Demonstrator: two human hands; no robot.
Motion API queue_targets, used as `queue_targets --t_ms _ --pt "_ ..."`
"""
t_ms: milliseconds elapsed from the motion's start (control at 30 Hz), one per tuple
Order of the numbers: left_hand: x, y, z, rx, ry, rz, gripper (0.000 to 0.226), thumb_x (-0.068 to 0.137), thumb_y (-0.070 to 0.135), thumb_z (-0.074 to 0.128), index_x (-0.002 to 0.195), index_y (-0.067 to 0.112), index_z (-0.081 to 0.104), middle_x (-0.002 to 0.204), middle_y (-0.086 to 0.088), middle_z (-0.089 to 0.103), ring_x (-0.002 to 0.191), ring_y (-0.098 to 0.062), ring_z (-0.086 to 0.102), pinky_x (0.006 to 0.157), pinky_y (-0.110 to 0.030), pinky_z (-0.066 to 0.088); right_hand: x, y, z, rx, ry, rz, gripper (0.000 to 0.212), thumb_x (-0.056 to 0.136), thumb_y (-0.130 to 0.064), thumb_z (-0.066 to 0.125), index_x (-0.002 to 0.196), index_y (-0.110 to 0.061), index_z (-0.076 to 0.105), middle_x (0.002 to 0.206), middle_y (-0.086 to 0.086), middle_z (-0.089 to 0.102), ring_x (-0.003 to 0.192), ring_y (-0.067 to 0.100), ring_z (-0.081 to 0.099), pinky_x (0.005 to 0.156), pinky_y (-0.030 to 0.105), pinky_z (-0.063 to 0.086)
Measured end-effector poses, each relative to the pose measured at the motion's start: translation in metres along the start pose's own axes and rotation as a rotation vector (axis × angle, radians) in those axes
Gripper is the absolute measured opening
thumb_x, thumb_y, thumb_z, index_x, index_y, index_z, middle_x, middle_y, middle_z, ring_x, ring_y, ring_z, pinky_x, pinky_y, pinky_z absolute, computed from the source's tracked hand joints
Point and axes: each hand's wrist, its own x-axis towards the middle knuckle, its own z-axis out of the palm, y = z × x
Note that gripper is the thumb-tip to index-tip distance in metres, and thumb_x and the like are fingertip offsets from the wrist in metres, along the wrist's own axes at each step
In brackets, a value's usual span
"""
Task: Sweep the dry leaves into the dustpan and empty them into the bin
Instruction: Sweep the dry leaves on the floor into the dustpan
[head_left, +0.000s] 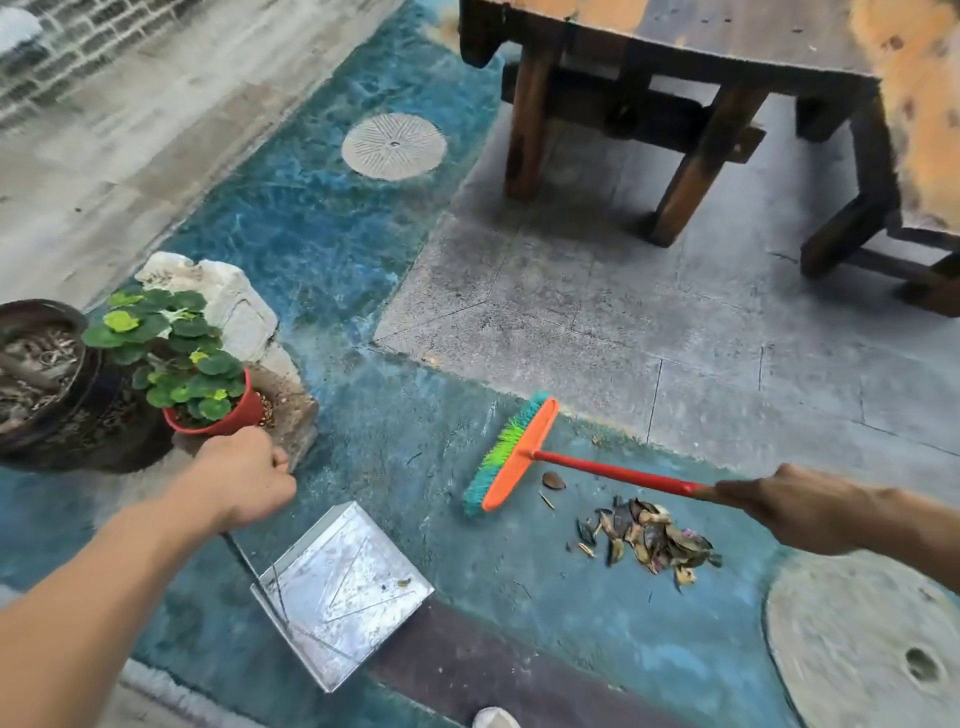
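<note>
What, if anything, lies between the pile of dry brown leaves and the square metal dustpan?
Nothing visible: only bare blue-painted floor separates the pile of dry brown leaves from the square metal dustpan. The orange broom head with green and blue bristles sits just off that line, farther from the camera, not blocking it.

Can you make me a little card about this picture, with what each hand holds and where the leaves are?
Left hand: grips the thin dark handle of the flat silver metal dustpan
Right hand: grips the red stick of the orange broom with green and blue bristles
Dry brown leaves: piled on the blue floor, right of the broom head, outside the dustpan
Dustpan: on the floor, only tiny bits inside
Bin: not in view
</note>
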Motion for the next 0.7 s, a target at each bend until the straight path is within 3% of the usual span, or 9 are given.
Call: queue_targets --t_ms 100,167,233,300,367,433,533,700 --pt "0.006 0.007 -0.001 -0.016 -0.020 0.025 0.033 0.063 0.002 0.052 0.043 0.012 0.029 0.046 0.002 0.023 0.061 -0.021 0.020 0.045 -0.029 0.020 0.049 -0.073 -0.011 0.148 0.023 -0.082 0.042 0.097 -0.035 0.035 0.139 -0.041 0.040 0.072 -0.004 0.057 0.051 0.013 0.052 0.052 0.034 0.049" --pt "0.009 0.011 -0.003 -0.031 -0.054 0.030 0.031 0.062 0.002 0.051 0.043 0.013 0.028 0.046 0.002 0.024 0.061 -0.020 0.020 0.046 -0.029 0.019 0.076 -0.129 -0.023 0.207 0.014 -0.063 0.045 0.096 -0.026 0.036 0.139 -0.040 0.041 0.073 0.000 0.055 0.053 0.015 0.051 0.046 0.030 0.042" --pt "0.014 0.012 -0.007 -0.032 -0.081 0.038 0.031 0.061 0.002 0.050 0.043 0.013 0.027 0.047 0.001 0.024 0.061 -0.021 0.020 0.049 -0.029 0.019 0.097 -0.187 -0.032 0.247 -0.004 -0.092 0.053 0.092 -0.019 0.037 0.141 -0.037 0.041 0.071 0.001 0.047 0.055 0.017 0.048 0.050 0.029 0.038" --pt "0.017 0.012 -0.008 -0.040 -0.090 0.056 0.032 0.059 0.002 0.050 0.042 0.013 0.027 0.047 0.000 0.023 0.062 -0.021 0.020 0.050 -0.030 0.019 0.110 -0.226 -0.034 0.268 -0.014 -0.079 0.056 0.088 -0.016 0.038 0.141 -0.034 0.041 0.079 0.002 0.049 0.070 0.024 0.056 0.061 0.031 0.042" --pt "0.021 0.010 -0.012 -0.033 -0.083 0.077 0.029 0.057 0.004 0.050 0.041 0.013 0.027 0.049 -0.002 0.023 0.062 -0.022 0.020 0.050 -0.030 0.019 0.117 -0.246 -0.032 0.247 -0.008 -0.052 0.055 0.089 -0.017 0.039 0.141 -0.030 0.045 0.100 0.007 0.058 0.093 0.029 0.062 0.070 0.035 0.046" --pt "0.026 0.009 -0.018 -0.017 -0.081 0.112 0.021 0.053 0.009 0.046 0.042 0.013 0.029 0.052 -0.004 0.024 0.061 -0.021 0.020 0.050 -0.030 0.019 0.115 -0.241 -0.026 0.219 -0.027 -0.050 0.057 0.089 -0.018 0.039 0.143 -0.033 0.043 0.111 0.008 0.059 0.097 0.028 0.062 0.073 0.035 0.049" --pt "0.035 0.014 -0.027 0.004 -0.085 0.144 0.019 0.055 0.008 0.045 0.042 0.013 0.032 0.047 -0.001 0.026 0.055 -0.021 0.023 0.047 -0.029 0.022 0.093 -0.200 -0.015 0.252 -0.088 -0.024 0.063 0.087 -0.019 0.041 0.143 -0.045 0.036 0.089 -0.002 0.049 0.070 0.018 0.052 0.060 0.030 0.047" --pt "0.053 0.043 -0.031 0.016 -0.036 0.209 0.029 0.063 0.003 0.044 0.041 0.012 0.028 0.041 0.002 0.025 0.049 -0.018 0.022 0.032 -0.023 0.018 0.034 -0.106 0.016 0.218 -0.145 0.135 0.060 0.085 -0.021 0.041 0.138 -0.050 0.040 0.081 -0.003 0.048 0.084 0.023 0.063 0.067 0.031 0.053"
